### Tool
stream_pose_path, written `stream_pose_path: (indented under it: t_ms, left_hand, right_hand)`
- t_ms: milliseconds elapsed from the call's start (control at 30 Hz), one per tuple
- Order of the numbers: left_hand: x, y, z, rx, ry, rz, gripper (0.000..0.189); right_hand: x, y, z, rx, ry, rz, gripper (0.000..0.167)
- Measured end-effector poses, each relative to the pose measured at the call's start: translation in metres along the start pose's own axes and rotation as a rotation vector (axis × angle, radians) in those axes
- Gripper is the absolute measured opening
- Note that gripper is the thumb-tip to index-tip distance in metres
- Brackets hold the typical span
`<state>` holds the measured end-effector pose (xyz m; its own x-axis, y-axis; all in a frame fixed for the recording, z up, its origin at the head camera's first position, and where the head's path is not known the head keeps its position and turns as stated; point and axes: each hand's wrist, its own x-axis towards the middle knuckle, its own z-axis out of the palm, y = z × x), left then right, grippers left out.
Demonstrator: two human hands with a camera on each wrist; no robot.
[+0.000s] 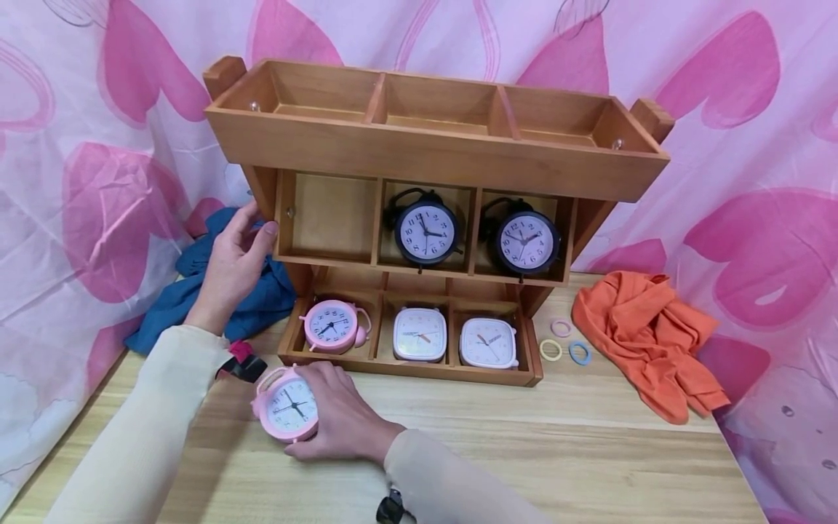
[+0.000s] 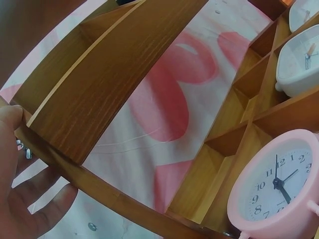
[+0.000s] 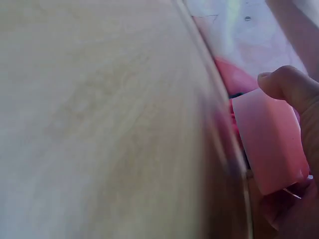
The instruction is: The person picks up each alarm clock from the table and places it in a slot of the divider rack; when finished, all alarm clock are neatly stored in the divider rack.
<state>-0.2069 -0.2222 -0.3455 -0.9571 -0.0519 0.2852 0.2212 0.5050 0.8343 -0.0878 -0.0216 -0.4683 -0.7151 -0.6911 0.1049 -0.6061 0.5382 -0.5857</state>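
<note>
My right hand (image 1: 340, 411) holds a pink twin-bell alarm clock (image 1: 288, 407) in front of the wooden rack, its white dial facing up. In the right wrist view, the thumb (image 3: 284, 82) lies along the side of the pink case (image 3: 269, 139). My left hand (image 1: 238, 255) grips the left side of the wooden rack (image 1: 432, 156), thumb toward the front and fingers on the outer side (image 2: 35, 194). Another pink alarm clock (image 1: 330, 325) sits in the bottom left compartment. Two white square clocks (image 1: 420, 335) fill the compartments beside it.
Two black alarm clocks (image 1: 427, 233) stand in the middle tier's centre and right compartments. Blue cloth (image 1: 262, 298) lies left of the rack, orange cloth (image 1: 638, 335) to its right. Small rings (image 1: 580, 353) lie near the orange cloth. A patterned curtain (image 1: 727, 145) hangs behind.
</note>
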Motion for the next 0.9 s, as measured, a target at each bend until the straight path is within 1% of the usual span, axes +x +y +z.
stream_pose_path:
  t_ms: [100,200,300,433,567,667,733,833,900]
  left_hand:
    - [0.000,0.001,-0.001,-0.001,-0.010,0.002,0.056]
    - [0.000,0.002,-0.003,0.004,-0.012,0.003,0.055]
    - [0.001,0.003,-0.005,0.007,-0.007,0.007,0.055]
    - [0.002,0.003,-0.005,0.001,-0.012,0.014,0.055]
    - [0.002,0.003,-0.005,0.000,-0.016,0.008,0.056]
    - [0.001,0.002,-0.005,-0.005,-0.014,0.006,0.057]
    - [0.001,0.002,-0.004,-0.011,-0.013,0.011,0.056]
    - [0.001,0.003,-0.004,-0.015,-0.014,0.013,0.056]
    - [0.001,0.003,-0.004,-0.011,-0.014,0.011,0.056]
  right_hand:
    - [-0.014,0.001,-0.015,0.063,0.044,-0.004,0.107]
    - [-0.026,0.000,-0.035,0.099,0.105,-0.029,0.108]
    - [-0.032,-0.004,-0.057,0.096,0.174,-0.073,0.110]
    - [-0.032,-0.009,-0.091,0.036,0.276,-0.125,0.113]
    - [-0.021,-0.013,-0.129,-0.065,0.370,-0.184,0.114]
    - [-0.006,-0.016,-0.157,-0.150,0.438,-0.259,0.113]
    - [0.006,-0.017,-0.174,-0.203,0.469,-0.297,0.113]
    - [0.026,-0.018,-0.197,-0.282,0.481,-0.333,0.113]
    - [0.039,-0.018,-0.208,-0.332,0.462,-0.334,0.112]
